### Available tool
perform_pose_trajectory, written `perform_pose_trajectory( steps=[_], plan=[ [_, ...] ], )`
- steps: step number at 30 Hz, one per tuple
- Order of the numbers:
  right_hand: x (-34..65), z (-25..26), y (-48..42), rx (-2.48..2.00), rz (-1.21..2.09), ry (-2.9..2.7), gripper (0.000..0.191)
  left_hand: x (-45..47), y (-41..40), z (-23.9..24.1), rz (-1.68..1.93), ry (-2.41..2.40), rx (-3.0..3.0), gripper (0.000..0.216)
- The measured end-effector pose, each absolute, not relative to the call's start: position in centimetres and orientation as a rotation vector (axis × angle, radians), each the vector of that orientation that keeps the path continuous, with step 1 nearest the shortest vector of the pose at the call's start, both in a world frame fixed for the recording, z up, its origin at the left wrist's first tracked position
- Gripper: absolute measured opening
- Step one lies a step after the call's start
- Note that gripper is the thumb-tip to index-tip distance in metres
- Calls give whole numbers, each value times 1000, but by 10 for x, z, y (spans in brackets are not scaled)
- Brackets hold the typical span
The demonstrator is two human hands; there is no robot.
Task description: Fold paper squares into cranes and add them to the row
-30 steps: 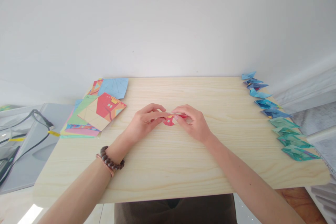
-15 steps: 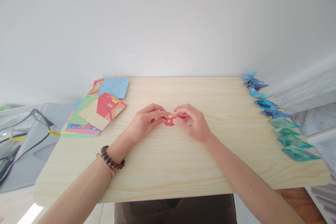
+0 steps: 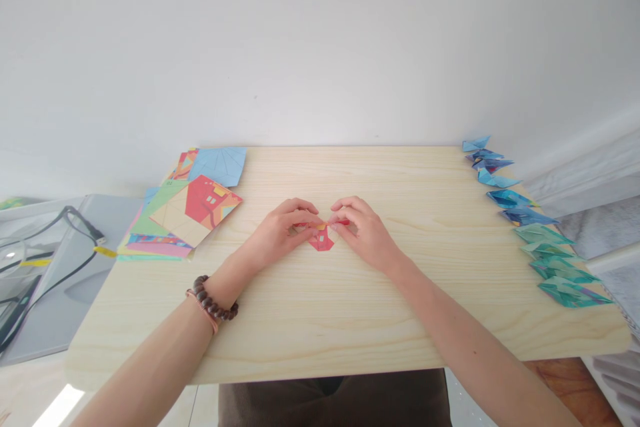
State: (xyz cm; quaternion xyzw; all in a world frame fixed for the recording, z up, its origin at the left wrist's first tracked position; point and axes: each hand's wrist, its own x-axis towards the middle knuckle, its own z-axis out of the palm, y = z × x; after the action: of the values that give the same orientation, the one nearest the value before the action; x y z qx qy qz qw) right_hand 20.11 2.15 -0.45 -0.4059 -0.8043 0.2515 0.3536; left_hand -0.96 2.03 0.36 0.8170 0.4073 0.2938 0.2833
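Between my hands, over the middle of the table, is a small red folded origami paper [image 3: 323, 241] with a yellow patch and pale window marks. My left hand [image 3: 281, 230] pinches its left side, thumb below and fingers above. On the other side my right hand [image 3: 364, 232] grips the right part between thumb and fingertips. The fingers cover much of the paper's upper edge, so its full shape is hidden.
Printed origami sheets [image 3: 173, 217] lie in a loose pile at the table's left. Several folded blue and green paper pieces [image 3: 515, 199] line the right edge. Black cables [image 3: 75, 240] lie on a grey surface beyond the left edge. A white wall [image 3: 320, 47] rises behind the table [image 3: 320, 327].
More of the paper's red front now shows below my fingers. My fingertips have drawn slightly closer together along its upper edge; both forearms stay nearly where they were.
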Motion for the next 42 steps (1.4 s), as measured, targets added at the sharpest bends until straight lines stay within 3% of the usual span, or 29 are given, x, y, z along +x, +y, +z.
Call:
perform_pose_trajectory(
  steps=[10,27,42],
  plan=[
    [198,-4,19,-1181,337,-2274,11,-8,22,1,775,1146,2235,20],
    [222,2,17,-972,804,-2208,17,-8,18,3,716,1180,2321,13],
    [223,7,23,-1112,872,-2159,6,-12,12,8,668,1179,2545,19]
  ],
)
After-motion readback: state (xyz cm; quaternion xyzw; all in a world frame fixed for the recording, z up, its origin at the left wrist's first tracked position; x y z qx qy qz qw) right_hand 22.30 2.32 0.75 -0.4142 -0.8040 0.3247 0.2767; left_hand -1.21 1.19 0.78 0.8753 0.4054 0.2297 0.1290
